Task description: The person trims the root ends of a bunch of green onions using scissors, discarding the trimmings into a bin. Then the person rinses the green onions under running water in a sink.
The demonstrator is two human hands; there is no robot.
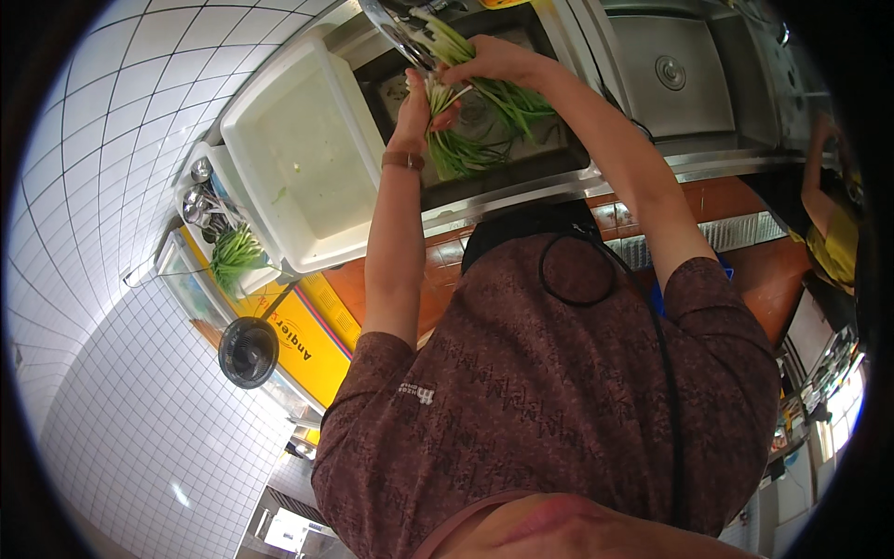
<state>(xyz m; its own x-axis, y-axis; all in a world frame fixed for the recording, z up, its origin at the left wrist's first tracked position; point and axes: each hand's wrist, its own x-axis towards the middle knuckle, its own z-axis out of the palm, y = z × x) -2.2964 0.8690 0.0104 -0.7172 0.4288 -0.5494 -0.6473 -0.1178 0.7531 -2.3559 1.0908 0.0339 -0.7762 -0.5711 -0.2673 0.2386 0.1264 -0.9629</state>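
Observation:
My left hand [415, 115] grips a bunch of thin scallions [461, 152], white ends up near the thumb and green leaves hanging down. Thicker scallions [447, 40] are held in my right hand [504, 61], their pale stalks angled to the upper left and their leaves trailing below the wrist. Both hands are close together over a dark-rimmed steel sink basin [569, 147]. A chrome faucet [394, 31] reaches down beside the stalks. Whether water is running cannot be made out.
Left of the sink stands a large white plastic tub [321, 140] with water and plant scraps. Beyond it a smaller white bin [269, 276] holds ladles [195, 199] and more greens [236, 258]. A second steel sink [688, 105] and another person [827, 223] are at right.

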